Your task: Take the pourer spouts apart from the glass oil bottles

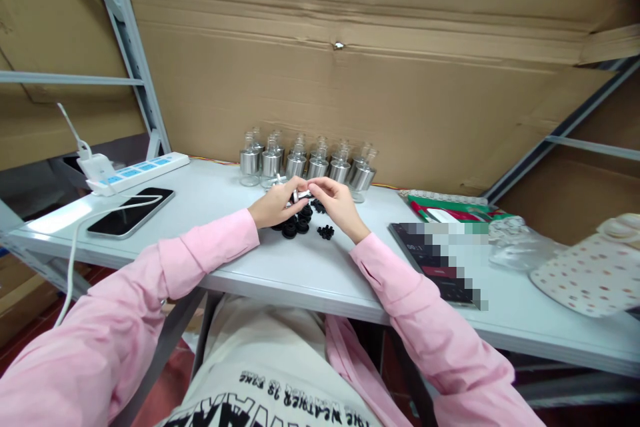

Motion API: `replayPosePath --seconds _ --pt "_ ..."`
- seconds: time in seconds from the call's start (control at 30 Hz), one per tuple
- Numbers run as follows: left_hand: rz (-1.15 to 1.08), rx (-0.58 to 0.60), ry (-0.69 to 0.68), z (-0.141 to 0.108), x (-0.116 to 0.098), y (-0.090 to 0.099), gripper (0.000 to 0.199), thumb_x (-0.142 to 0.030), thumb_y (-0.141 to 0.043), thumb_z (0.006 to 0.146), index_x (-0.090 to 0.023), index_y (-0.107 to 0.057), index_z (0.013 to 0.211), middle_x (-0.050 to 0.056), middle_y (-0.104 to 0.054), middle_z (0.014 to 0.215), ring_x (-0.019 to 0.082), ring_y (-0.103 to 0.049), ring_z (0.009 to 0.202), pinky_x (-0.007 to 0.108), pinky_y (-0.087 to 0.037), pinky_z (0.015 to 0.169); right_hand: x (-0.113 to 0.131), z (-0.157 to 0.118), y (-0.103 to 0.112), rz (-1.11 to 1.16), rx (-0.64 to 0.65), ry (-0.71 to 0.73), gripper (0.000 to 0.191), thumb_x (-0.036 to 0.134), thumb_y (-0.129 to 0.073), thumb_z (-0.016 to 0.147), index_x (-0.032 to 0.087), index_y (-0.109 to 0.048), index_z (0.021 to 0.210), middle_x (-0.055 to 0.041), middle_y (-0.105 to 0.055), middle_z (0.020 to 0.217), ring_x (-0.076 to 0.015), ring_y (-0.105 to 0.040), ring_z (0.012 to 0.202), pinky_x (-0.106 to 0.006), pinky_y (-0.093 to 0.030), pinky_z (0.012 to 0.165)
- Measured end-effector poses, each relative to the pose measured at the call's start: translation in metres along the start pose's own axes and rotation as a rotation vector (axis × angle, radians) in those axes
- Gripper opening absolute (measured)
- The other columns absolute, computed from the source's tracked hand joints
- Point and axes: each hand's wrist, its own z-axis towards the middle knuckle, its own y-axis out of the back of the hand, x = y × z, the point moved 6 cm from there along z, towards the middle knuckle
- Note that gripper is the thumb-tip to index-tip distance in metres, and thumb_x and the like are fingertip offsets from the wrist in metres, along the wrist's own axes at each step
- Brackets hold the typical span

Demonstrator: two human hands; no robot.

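Observation:
My left hand (279, 204) is closed around a small white and silver part (296, 196) over the middle of the table. The fingertips of my right hand (338, 205) are pinched together at the right end of that part; whatever they grip is too small to name. Black round pieces (295, 225) lie just below my left hand. Two little clusters of smaller black pieces are by my right hand, the nearer one (326, 232) left of the wrist. Behind both hands stand several glass bottles with silver bands (319, 165), in a row.
A power strip (145, 170) and a phone with a white cable (131, 212) are at the left. To the right lie a dark tablet-like device (435, 263), a green and red bag (450, 208), clear plastic (523, 247) and a dotted pouch (590, 273). Cardboard (350, 93) rises behind.

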Motion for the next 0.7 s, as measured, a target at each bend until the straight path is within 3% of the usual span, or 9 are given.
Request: replayPosePath --seconds 0.17,0.27,0.43,0.7 --pt "0.247 -0.047 -0.181 -0.002 0.004 0.002 0.02 -0.03 -0.043 0.088 -0.016 -0.043 0.103 0.008 -0.058 0.095 0.017 -0.057 0.085 0.028 -0.043 0.076 -0.006 0.001 -0.004 -0.007 0.057 0.027 0.036 0.049 -0.057 0.076 0.016 -0.063 0.091 -0.006 -0.068 0.089 -0.0171 -0.063 0.081 -0.032 -0.052 0.076" --pt "0.332 -0.042 -0.197 0.0 0.006 0.004 0.021 -0.029 -0.04 0.091 -0.015 -0.042 0.105 0.01 -0.058 0.098 0.019 -0.056 0.091 0.032 -0.043 0.081 -0.001 0.001 -0.001 -0.172 0.053 0.122 0.031 0.042 -0.06 0.076 0.017 -0.062 0.095 -0.0059 -0.066 0.09 -0.0162 -0.062 0.08 -0.031 -0.051 0.075" --pt "0.296 0.068 -0.202 0.002 0.005 0.001 0.019 -0.025 -0.037 0.091 -0.015 -0.044 0.106 0.011 -0.057 0.101 0.019 -0.055 0.095 0.032 -0.044 0.084 0.011 -0.001 0.003 -0.411 0.087 0.294 0.023 0.034 -0.058 0.08 0.018 -0.064 0.095 -0.0054 -0.063 0.086 -0.0155 -0.06 0.079 -0.03 -0.051 0.074" --pt "0.283 0.098 -0.155 0.002 0.006 -0.003 0.024 -0.029 -0.04 0.09 -0.013 -0.045 0.108 0.011 -0.057 0.102 0.019 -0.056 0.096 0.032 -0.046 0.084 0.012 -0.003 0.003 -0.571 0.041 0.367 0.02 0.031 -0.061 0.079 0.017 -0.067 0.093 -0.0042 -0.066 0.077 -0.0149 -0.061 0.07 -0.028 -0.049 0.069"
